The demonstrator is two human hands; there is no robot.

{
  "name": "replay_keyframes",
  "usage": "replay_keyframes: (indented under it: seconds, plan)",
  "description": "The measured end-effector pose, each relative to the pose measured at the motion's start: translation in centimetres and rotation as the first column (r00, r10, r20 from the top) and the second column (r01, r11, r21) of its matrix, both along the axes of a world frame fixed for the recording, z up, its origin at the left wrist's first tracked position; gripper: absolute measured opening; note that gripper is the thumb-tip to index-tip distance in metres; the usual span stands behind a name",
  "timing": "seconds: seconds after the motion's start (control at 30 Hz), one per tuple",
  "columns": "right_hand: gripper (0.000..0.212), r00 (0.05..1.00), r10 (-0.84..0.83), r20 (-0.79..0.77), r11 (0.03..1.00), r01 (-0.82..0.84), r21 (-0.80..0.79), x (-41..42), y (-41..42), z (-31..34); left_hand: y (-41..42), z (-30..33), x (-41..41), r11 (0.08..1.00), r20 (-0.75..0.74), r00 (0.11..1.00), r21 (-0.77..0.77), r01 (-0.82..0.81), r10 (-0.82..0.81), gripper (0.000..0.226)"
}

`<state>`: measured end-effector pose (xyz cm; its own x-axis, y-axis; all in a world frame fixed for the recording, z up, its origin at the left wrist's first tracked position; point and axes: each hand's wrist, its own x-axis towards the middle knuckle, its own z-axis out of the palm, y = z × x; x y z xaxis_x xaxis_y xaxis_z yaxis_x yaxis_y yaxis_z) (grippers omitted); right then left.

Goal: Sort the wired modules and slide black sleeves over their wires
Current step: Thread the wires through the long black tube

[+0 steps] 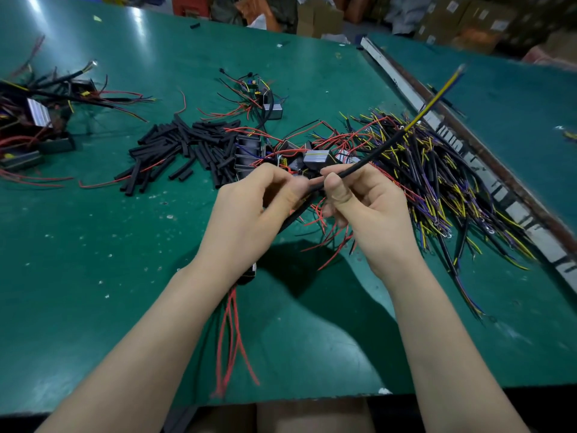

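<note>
1. Black sleeve [368, 159], mid-frame, looks light and limp; its yellow wire [437, 95] pokes out towards the upper right.
2. Right hand [362, 207] pinches the sleeve near its lower end.
3. Left hand [249, 207] is curled around the wires feeding it; best gripped close to the opening, I'd judge.

Left hand [249, 204], right hand [362, 198], fingers pinched.

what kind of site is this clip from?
Likely a small electronics assembly workshop or factory bench. Cues: a green work mat strewn with loose black sleeves, a heap of cut yellow, purple and black wires, and stacked cardboard boxes behind the table.
</note>
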<state>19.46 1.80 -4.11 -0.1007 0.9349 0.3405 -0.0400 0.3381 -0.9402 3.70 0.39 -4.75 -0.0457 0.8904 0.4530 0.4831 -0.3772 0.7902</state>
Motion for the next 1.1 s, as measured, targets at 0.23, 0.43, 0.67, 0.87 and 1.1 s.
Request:
replay_keyframes:
  seconds: [0.23, 0.43, 0.67, 0.87, 1.1]
  plan:
    - [0.011, 0.973, -0.21, -0.099, 0.973, 0.199, -0.114, 0.8, 0.6, 0.3, 0.7, -0.1, -1.0, 0.971, -0.038, 0.995, -0.225, 0.082, -0.093, 0.056]
    - [0.007, 0.98, -0.177, -0.095, 0.981, 0.169, -0.091, 0.6, 0.5, 0.1, 0.2, -0.4, -0.2, 0.985, -0.27, 0.95, 0.02, 0.169, -0.157, 0.023]
    - [0.01, 0.99, -0.113, -0.089, 0.989, 0.103, -0.11, 0.4, 0.4, 0.0, 0.2, -0.5, 0.1, 0.981, -0.103, 0.977, -0.066, 0.183, -0.189, 0.008]
    - [0.017, 0.987, -0.026, -0.159, 0.995, 0.01, -0.096, 0.4, 0.2, 0.2, 0.3, -0.6, 0.0, 0.868, 0.111, 0.893, -0.209, 0.451, -0.437, 0.022]
    - [0.031, 0.983, -0.033, -0.18, 0.995, 0.014, -0.103, 0.1, 0.0, 0.2, 0.5, 0.7, -0.7, 0.92, 0.47, 0.854, -0.189, 0.343, -0.223, 0.015]
